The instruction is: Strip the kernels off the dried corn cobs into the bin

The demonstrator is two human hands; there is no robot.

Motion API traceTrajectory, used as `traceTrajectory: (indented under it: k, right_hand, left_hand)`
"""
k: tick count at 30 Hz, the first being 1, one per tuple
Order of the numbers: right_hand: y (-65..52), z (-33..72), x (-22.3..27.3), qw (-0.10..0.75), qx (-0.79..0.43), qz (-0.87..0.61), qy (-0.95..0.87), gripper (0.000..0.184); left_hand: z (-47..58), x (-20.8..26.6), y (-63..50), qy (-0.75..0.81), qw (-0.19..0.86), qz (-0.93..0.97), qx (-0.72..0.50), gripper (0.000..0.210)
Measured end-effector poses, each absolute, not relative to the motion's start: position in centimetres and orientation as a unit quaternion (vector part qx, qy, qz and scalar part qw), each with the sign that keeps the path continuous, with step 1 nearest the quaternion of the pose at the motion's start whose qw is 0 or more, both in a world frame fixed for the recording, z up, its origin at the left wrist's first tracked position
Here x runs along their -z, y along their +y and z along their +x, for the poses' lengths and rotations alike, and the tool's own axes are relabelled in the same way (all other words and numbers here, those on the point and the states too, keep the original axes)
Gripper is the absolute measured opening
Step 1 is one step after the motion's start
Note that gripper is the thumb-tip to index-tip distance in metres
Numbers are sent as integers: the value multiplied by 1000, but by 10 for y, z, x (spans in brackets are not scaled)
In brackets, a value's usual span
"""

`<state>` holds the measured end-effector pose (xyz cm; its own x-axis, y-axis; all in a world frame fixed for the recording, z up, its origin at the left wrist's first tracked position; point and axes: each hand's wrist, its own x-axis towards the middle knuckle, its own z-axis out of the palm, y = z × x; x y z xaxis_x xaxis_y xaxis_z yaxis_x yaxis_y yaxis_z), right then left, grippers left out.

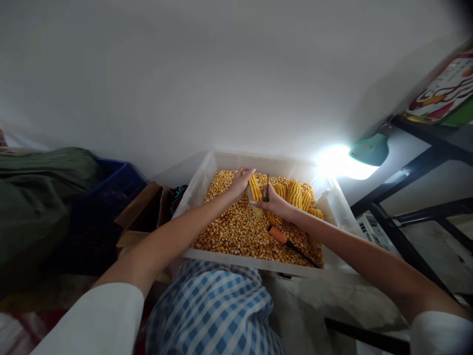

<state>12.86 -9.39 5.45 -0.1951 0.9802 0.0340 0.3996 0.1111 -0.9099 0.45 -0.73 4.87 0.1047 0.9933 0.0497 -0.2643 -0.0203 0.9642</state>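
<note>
Above the tray of kernels: left hand gripping a cob, right hand clenched round a thin green tool.

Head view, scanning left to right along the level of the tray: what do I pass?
Green cloth bundle → blue crate → cardboard box → white tray of corn kernels → lit green lamp → black metal frame.
</note>
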Motion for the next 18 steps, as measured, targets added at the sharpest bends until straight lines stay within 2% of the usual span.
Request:
traceTrajectory:
  k: [18]
  right_hand:
    - [-95, 131, -54, 334, -364, -544, -678, 48]
  left_hand:
    - [7, -58, -12, 370, 548, 520, -540, 19]
